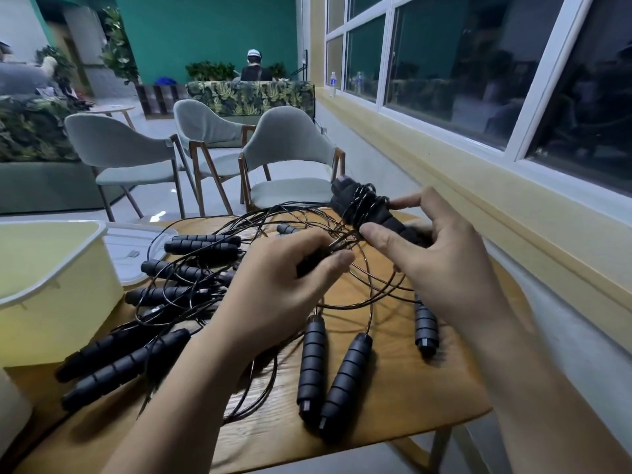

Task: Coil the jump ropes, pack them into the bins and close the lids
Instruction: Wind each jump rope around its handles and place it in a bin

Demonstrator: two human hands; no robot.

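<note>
Several black jump ropes with ribbed foam handles lie tangled on the wooden table (393,398). My right hand (441,254) grips a pair of handles (362,206) held up above the table's far edge, with thin black cord wound around them. My left hand (273,289) pinches the loose cord (342,249) just left of that bundle. Two handles (328,371) lie side by side near the front edge, and another handle (425,331) lies under my right wrist. A pale yellow bin (51,289) stands open at the left.
A white lid (131,246) lies flat behind the bin. Three grey chairs (287,155) stand beyond the table. A yellow sill and windows run along the right. A person sits far back with their back turned.
</note>
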